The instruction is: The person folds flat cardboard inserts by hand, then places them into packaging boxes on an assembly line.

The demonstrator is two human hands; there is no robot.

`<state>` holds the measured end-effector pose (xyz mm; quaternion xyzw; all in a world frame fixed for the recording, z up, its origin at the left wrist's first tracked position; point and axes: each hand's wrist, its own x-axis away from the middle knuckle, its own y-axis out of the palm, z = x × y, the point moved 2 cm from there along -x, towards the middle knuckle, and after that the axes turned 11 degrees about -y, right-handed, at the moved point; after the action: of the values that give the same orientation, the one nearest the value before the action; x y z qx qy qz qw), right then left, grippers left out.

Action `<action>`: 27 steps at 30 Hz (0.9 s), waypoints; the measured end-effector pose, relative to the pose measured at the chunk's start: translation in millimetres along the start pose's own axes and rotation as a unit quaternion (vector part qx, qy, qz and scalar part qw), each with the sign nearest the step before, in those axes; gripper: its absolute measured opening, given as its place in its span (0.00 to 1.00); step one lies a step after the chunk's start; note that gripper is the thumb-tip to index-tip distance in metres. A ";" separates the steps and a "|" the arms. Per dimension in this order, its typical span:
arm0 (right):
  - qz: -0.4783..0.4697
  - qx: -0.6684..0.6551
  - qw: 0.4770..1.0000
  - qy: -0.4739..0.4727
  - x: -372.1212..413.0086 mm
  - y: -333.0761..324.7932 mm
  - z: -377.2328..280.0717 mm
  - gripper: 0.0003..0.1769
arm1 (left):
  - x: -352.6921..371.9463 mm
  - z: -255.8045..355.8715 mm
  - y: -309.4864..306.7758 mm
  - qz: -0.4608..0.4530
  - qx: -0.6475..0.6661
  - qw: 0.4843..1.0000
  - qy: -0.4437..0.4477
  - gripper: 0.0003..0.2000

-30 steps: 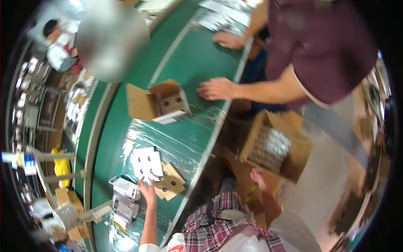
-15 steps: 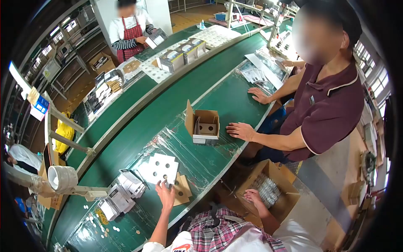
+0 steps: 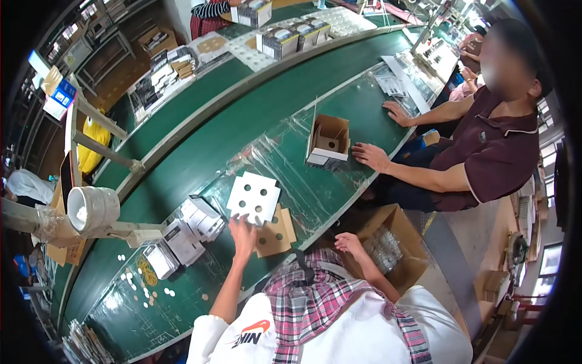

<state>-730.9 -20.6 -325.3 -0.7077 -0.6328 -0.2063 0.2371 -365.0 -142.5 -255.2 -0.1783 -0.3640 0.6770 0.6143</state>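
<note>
My left hand rests at the near edge of a white cardboard insert with round holes, fingers spread on it. A brown cardboard insert with similar holes lies partly under the white one. My right hand hovers near my apron at the left side of a brown carton. Its fingers are loosely apart, and I see nothing in them. Inside the carton are several clear-wrapped items. Farther along the green table, an open box with a brown inner divider stands near a co-worker's hand.
Folded printed papers lie left of my left hand, beside yellow rubber bands and small white discs. A co-worker stands at right, both hands on the green table. A metal rail runs along the table; boxes stand beyond.
My right hand has come up from over the carton's contents toward my apron. My left hand remains by the white insert, now seen as one neat square. The view has shifted.
</note>
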 end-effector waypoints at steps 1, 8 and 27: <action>-0.013 0.006 1.000 -0.005 0.3 4.7 0.3 0.11 | -2.1 -1.6 -0.5 0.001 -0.002 1.000 0.005 0.20; -0.097 0.084 0.991 -0.046 -32.1 18.7 -25.3 0.11 | -50.7 0.2 13.5 0.059 -0.022 0.997 0.035 0.25; -0.101 0.133 0.974 -0.155 -95.1 -37.7 -100.3 0.10 | -104.7 -8.1 34.9 0.047 -0.181 0.978 -0.089 0.33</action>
<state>-778.4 -153.1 -298.3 -0.6253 -0.7521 -0.0311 0.2057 -364.9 -240.3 -307.0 -0.2425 -0.5249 0.6414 0.5042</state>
